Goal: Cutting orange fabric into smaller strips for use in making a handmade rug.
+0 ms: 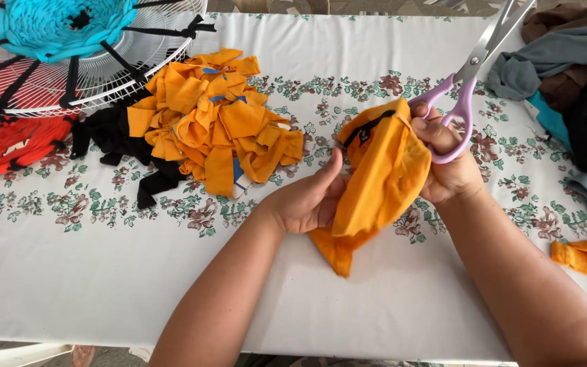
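A bench (69, 285) draped in a white cloth printed with bands of flowers carries a heap of cut orange fabric strips (215, 119), a few black strips (113, 132), a white wire fan guard (120, 64) woven with turquoise and red cloth, and a pile of dark garments (568, 64) at the far right. The left hand (307, 200) holds the folded piece of orange fabric (375, 180) just above the bench, its fingers closed under the fold and the thumb raised beside it. The right hand (446, 160) grips the lilac-handled steel scissors (470, 71), fingers threaded through the loops, blades pointing up and away and nearly closed. Likely hazards: the limp fold slipping from the left hand's grip, giving a crooked strip, and the left thumb lying near the cutting line. A loose orange strip (582, 258) near the bench edge could slide off.
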